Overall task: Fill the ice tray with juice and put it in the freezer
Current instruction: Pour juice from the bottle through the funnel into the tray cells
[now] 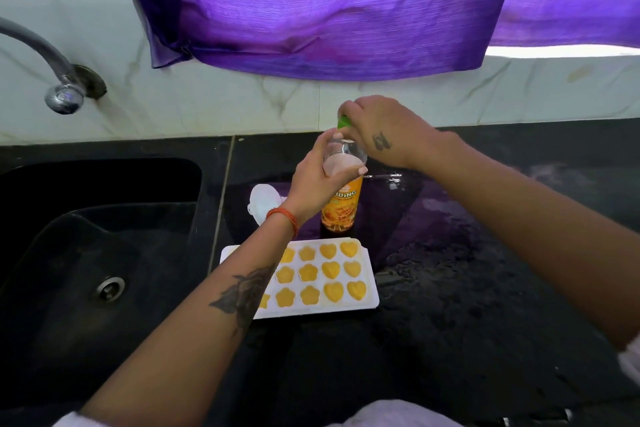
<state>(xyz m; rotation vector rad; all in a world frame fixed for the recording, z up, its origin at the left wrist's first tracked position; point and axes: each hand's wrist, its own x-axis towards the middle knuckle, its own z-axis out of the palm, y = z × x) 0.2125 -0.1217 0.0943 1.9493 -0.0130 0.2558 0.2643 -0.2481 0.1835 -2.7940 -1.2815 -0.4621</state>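
A white ice tray [370,279] lies on the black counter, its heart and flower cells filled with orange juice; my left forearm hides its left part. Just behind it stands a clear juice bottle [341,208] with an orange label, upright. My left hand [320,180] grips the bottle's clear upper part. My right hand [377,130] is curled over the bottle's top, its fingers pinching the green cap [343,122].
A black sink [86,236] with a drain fills the left side, a chrome tap [62,94] above it. A white crumpled object [265,203] lies left of the bottle. A purple curtain [329,3] hangs over the tiled wall. Wet streaks mark the counter at right.
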